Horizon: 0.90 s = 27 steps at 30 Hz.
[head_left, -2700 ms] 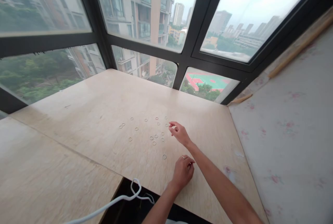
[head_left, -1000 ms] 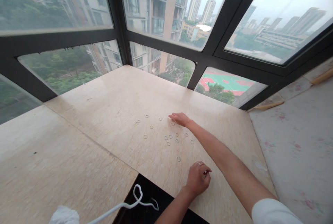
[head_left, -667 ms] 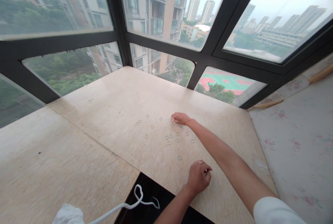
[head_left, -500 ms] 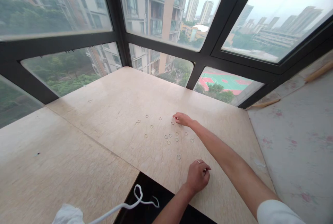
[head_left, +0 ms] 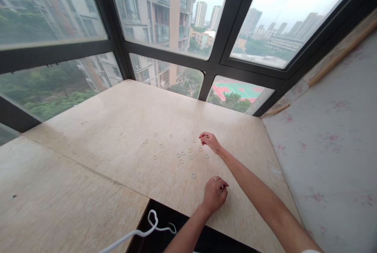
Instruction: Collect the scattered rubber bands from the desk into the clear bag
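wide room on counter (head_left: 97,139) left of rings (head_left: 193,178); window frame (head_left: 165,54) blocks far side, wall (head_left: 321,159) the right; right arm (head_left: 259,198) bars left hand (head_left: 215,194) rightward.

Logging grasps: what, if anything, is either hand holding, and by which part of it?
Cannot be told: the bare right hand and bare left hand have curled fingers, leaving any hold unclear.

Rings (head_left: 193,178) on counter (head_left: 118,147), windows (head_left: 165,13) behind, wall (head_left: 324,159) right. Left hand (head_left: 214,195) before rings, right hand (head_left: 210,141) near right-side ones, cable (head_left: 126,238) front-left.
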Each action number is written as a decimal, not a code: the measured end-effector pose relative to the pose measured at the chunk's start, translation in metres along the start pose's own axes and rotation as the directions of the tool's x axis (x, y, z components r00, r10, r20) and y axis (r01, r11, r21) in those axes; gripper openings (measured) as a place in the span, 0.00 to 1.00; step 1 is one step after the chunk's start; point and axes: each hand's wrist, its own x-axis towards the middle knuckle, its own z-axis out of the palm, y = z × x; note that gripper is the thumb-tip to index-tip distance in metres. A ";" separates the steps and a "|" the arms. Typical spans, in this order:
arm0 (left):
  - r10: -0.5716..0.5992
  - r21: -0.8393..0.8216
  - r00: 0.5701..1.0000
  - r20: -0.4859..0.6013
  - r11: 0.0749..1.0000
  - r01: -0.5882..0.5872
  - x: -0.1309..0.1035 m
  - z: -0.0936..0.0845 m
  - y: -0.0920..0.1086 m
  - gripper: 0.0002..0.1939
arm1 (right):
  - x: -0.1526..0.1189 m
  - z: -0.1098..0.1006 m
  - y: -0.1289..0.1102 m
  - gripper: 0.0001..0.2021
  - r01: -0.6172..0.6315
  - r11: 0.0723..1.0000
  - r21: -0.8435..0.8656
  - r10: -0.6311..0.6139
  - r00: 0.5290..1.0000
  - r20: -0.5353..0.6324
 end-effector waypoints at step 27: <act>0.089 0.155 0.985 0.150 0.981 -0.112 0.004 -0.003 0.006 0.11 | -0.148 -0.055 -0.001 0.16 0.068 0.711 0.700 0.305 0.868 -0.393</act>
